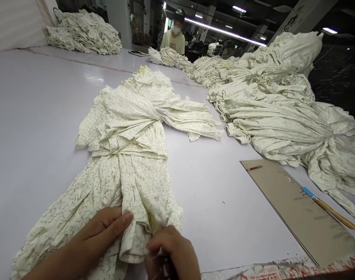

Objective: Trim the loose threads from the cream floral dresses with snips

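Observation:
A bundle of white fabric pieces with a small green floral print (127, 112) lies on the table, gathered and tied near its middle. Its lower part spreads toward me. My left hand (104, 229) is closed on a folded layer of this fabric, thumb on top and fingers underneath. Close by on the right, my right hand (174, 252) is curled, with thumb and forefinger pinched at the edge of the same fabric. Its lower fingers are in dark shadow, and I cannot make out whether anything else is in them.
Large heaps of the same cloth (270, 105) line the right side, and another pile (84, 33) stands at the back left. A tan board (294, 210) carries a small red item (254, 168) and a wooden-handled tool (331, 210). Across the table is a person (174, 39).

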`<action>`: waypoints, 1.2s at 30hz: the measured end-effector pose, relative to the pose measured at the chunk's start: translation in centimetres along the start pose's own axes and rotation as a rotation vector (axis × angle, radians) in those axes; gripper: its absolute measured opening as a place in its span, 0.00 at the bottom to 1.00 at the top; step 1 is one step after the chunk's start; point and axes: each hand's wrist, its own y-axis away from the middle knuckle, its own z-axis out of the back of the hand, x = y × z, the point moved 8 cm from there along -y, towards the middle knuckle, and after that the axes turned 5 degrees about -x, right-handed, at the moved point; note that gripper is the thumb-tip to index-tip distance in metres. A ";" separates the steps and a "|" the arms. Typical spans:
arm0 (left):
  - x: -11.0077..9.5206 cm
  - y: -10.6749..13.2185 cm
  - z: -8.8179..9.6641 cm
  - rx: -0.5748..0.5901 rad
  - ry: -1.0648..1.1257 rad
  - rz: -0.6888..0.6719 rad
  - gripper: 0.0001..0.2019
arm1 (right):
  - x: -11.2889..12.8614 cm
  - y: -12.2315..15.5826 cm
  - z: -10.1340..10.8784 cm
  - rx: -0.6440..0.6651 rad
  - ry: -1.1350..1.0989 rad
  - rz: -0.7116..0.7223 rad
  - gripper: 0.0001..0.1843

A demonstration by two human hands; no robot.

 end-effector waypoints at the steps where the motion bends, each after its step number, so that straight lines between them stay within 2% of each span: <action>1: 0.2 0.2 0.3 -0.030 -0.015 0.018 0.26 | -0.5 -0.1 0.4 -0.012 -0.002 -0.047 0.03; 4: 0.5 0.8 0.6 -0.059 -0.004 0.057 0.22 | -1.2 -0.3 0.5 -0.031 -0.001 -0.136 0.10; 7: 0.1 1.4 0.8 -0.115 0.015 0.045 0.16 | -1.1 -0.6 0.1 -0.071 -0.005 -0.128 0.16; 11: -1.1 2.1 0.9 -0.171 -0.021 -0.053 0.13 | -0.9 -1.6 -0.4 0.003 -0.016 -0.108 0.06; 13: -1.3 2.4 1.0 -0.172 -0.034 -0.089 0.13 | -1.6 -2.1 0.0 0.028 -0.044 -0.215 0.04; 15: -1.2 2.4 1.1 -0.180 -0.028 -0.104 0.13 | -2.5 -2.3 0.8 -0.014 -0.072 -0.352 0.08; 17: -1.0 2.2 1.2 -0.185 -0.004 -0.101 0.13 | -2.9 -2.2 1.4 -0.054 -0.109 -0.419 0.08; 19: -0.6 1.8 1.1 -0.162 0.028 -0.086 0.13 | -2.7 -2.3 1.1 -0.036 -0.150 -0.401 0.03; 21: -0.3 1.1 0.7 -0.093 0.067 -0.081 0.17 | -2.4 -2.5 0.1 0.037 -0.166 -0.334 0.11; 24: 0.0 0.6 -0.5 0.111 0.127 -0.112 0.22 | -2.9 -2.9 -0.8 0.094 -0.118 -0.305 0.03; 26: 0.5 0.4 -0.9 0.187 0.156 -0.102 0.23 | -4.1 -3.1 -0.3 0.035 -0.117 -0.398 0.07; 28: 1.1 0.2 -0.7 0.178 0.181 -0.076 0.22 | -5.1 -2.8 1.1 -0.094 -0.157 -0.519 0.06; 30: 1.0 0.1 -0.7 0.178 0.226 -0.084 0.21 | -5.2 -2.2 2.6 -0.220 -0.165 -0.570 0.07; 31: 0.8 0.2 -1.0 0.211 0.265 -0.094 0.19 | -4.8 -1.9 3.0 -0.246 -0.153 -0.544 0.07; 33: 0.2 0.3 -1.7 0.310 0.371 -0.098 0.15 | -3.1 -1.8 3.1 -0.220 -0.109 -0.379 0.08; 36: -0.1 0.5 -2.4 0.416 0.450 -0.055 0.08 | -0.1 -1.6 1.3 -0.040 -0.039 -0.050 0.11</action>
